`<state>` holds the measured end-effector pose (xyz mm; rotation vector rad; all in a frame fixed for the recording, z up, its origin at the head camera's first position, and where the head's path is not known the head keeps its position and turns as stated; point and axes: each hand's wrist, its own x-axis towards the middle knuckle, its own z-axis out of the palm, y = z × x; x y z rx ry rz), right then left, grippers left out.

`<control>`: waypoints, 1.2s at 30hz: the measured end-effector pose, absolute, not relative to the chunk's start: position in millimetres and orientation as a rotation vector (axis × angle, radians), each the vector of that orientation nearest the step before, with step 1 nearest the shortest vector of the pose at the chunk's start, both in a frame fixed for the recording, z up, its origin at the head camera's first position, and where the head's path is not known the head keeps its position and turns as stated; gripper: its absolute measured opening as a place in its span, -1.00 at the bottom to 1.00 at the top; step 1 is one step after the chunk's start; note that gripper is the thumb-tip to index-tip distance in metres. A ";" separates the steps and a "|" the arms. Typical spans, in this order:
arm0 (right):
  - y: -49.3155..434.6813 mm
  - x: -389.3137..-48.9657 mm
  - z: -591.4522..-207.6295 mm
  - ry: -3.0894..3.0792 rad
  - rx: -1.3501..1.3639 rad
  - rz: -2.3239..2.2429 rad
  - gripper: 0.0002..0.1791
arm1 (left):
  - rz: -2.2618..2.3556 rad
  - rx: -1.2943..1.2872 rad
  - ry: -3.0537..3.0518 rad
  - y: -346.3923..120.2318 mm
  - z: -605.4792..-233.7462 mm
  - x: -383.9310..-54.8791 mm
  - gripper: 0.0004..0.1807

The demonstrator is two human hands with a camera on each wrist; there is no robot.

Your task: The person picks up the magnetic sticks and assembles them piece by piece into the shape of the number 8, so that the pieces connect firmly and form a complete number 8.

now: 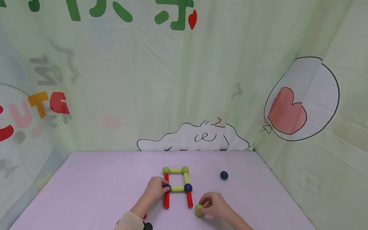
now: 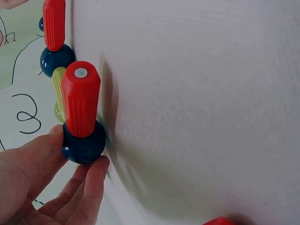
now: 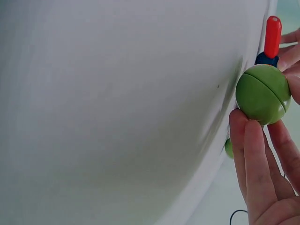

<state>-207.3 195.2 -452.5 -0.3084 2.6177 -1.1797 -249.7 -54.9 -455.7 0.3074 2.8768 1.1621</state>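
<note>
My left hand (image 1: pixel 155 189) pinches a dark blue ball (image 2: pixel 86 145) at the near left corner of a flat frame of balls and rods. A red rod (image 1: pixel 166 200) sticks out from that ball toward me. The frame's other near corner is a dark blue ball (image 1: pixel 188 187) with its own red rod (image 1: pixel 189 199). Green balls (image 1: pixel 185 170) form the far corners, joined by a yellow-green rod (image 1: pixel 175 171). To the right of the frame, my right hand (image 1: pixel 216 206) holds a loose green ball (image 3: pixel 263 94) between thumb and fingertips, low by the tabletop.
A single dark blue ball (image 1: pixel 224 175) lies on the pale table (image 1: pixel 97 182) at the far right. Close to my left sleeve, a black round piece (image 1: pixel 148 226) and a red piece (image 1: pixel 144 216) show partly. A printed curtain (image 1: pixel 120 89) rises behind the table.
</note>
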 end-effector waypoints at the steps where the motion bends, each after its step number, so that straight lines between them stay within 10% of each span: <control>1: 193.0 -206.2 -451.8 2.607 -0.315 -1.182 -0.78 | 1.164 0.309 2.877 -54.9 -455.7 -249.7 -0.80; 36: 116.0 -198.9 -448.4 2.409 -0.434 -1.305 -0.85 | 1.128 0.388 2.928 -56.0 -456.3 -251.1 -0.81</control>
